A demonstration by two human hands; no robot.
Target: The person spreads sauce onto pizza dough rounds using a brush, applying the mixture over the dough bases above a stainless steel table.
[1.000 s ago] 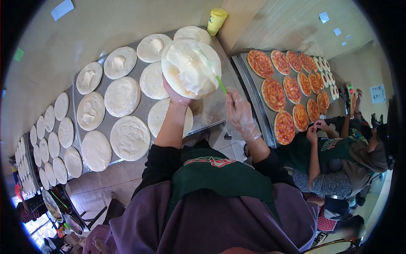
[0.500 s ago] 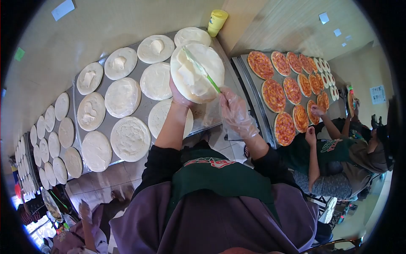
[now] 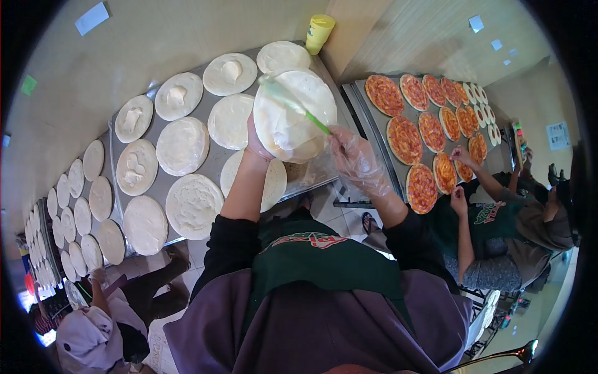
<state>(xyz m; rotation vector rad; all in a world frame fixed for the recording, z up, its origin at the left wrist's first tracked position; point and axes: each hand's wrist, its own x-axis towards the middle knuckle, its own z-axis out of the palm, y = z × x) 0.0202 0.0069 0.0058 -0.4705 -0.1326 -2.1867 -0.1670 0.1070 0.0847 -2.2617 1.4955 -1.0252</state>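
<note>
My left hand [image 3: 260, 144] supports a round pizza base [image 3: 298, 134] from beneath, tilted towards me above the table; most of its fingers are hidden behind the base. White spread covers part of the base's upper face. In a clear plastic glove, my right hand [image 3: 358, 161] grips the green handle of a spatula [image 3: 317, 122]. The pale, motion-blurred blade lies across the base's upper left edge. Just behind and to the left, several more bases [image 3: 182, 144] rest on the metal table [image 3: 156, 206], some spread thinly, others bearing a white dollop.
A yellow cup [image 3: 319, 31] stands at the table's far corner. On the right, another table [image 3: 389, 163] carries several red-sauced pizzas [image 3: 403, 138]. A co-worker [image 3: 498, 218] reaches over them. Another person [image 3: 99, 333] is at lower left, near more bases [image 3: 101, 198].
The spatula and my right hand have shifted slightly, with the blade now blurred at the base's upper left. The lower-left person has moved in and reaches towards the left-hand bases.
</note>
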